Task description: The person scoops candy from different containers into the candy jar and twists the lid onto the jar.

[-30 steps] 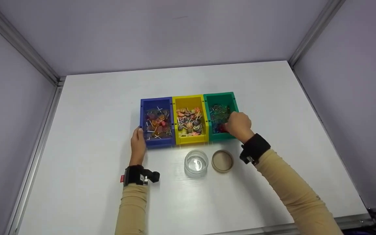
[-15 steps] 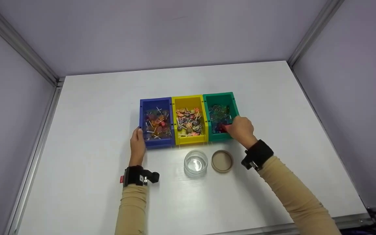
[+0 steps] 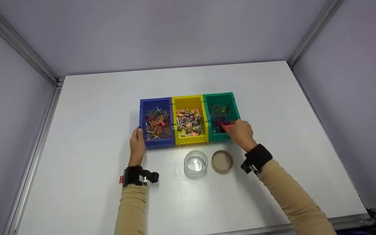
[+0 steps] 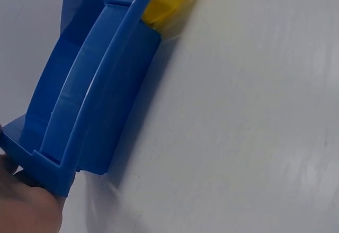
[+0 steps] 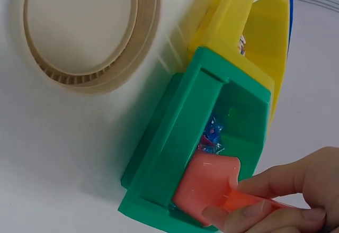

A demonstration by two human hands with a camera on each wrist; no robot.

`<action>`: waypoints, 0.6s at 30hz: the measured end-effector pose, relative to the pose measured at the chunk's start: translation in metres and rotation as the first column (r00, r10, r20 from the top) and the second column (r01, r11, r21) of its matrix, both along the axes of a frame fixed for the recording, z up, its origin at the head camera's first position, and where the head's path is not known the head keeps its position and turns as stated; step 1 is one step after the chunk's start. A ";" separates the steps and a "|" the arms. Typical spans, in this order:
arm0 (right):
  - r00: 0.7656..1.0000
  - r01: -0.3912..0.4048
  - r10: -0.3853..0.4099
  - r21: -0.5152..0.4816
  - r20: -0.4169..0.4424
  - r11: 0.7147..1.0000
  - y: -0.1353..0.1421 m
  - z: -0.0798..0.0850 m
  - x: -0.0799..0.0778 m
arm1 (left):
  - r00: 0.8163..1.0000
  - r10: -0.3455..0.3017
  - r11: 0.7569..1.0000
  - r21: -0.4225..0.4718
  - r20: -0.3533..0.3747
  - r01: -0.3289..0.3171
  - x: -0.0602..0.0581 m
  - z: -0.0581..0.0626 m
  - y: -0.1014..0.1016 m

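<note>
In the head view, my left hand [image 3: 137,147] grips the near left corner of the blue bin [image 3: 157,142]. The left wrist view shows that hand [image 4: 29,206] at the rim of the blue bin [image 4: 103,95], most fingers out of sight. My right hand [image 3: 240,133] holds a red-pink scoop [image 5: 206,182] by its handle, thumb and fingers pinched round it. The scoop's bowl is inside the green bin [image 5: 164,132], among small wrapped candies [image 5: 213,132]. Lollipops [image 3: 189,122] fill part of the yellow bin [image 3: 191,140], and more lollipops [image 3: 158,122] lie in the blue one.
An uncovered clear jar [image 3: 196,162] stands in front of the yellow bin. To its right lies a round tan lid [image 3: 222,161], hollow side up. The three bins touch side by side on the white table [image 3: 86,130]. Grey walls [image 3: 175,36] rise behind and beside it.
My right hand has drawn slightly down and right, and more of the scoop shows in the green bin. Candies there have shifted. My left hand stays at the blue bin.
</note>
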State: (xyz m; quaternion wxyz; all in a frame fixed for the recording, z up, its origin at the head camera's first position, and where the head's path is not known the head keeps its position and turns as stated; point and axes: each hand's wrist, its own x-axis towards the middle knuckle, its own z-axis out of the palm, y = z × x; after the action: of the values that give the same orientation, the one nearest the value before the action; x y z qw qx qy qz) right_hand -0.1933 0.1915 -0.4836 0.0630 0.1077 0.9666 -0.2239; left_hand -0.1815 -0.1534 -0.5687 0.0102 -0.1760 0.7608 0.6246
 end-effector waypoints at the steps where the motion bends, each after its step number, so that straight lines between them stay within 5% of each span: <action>1: 1.000 0.002 -0.002 -0.002 0.007 1.000 0.000 -0.001 0.000 | 1.000 -0.002 1.000 0.001 -0.002 0.002 0.000 0.000 0.000; 9: 0.998 -0.013 0.013 -0.005 0.065 1.000 0.002 0.004 -0.004 | 1.000 -0.004 1.000 0.006 -0.011 0.004 0.001 -0.001 -0.001; 18: 0.999 0.032 -0.032 0.011 -0.042 0.999 0.001 -0.011 0.002 | 1.000 -0.015 1.000 0.000 -0.010 0.015 0.000 -0.002 -0.002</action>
State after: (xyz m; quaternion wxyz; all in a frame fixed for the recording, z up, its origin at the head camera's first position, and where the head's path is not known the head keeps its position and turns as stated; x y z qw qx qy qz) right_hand -0.1913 0.1928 -0.4945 0.0388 0.1187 0.9671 -0.2216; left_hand -0.1819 -0.1553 -0.5712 0.0111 -0.1672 0.7622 0.6253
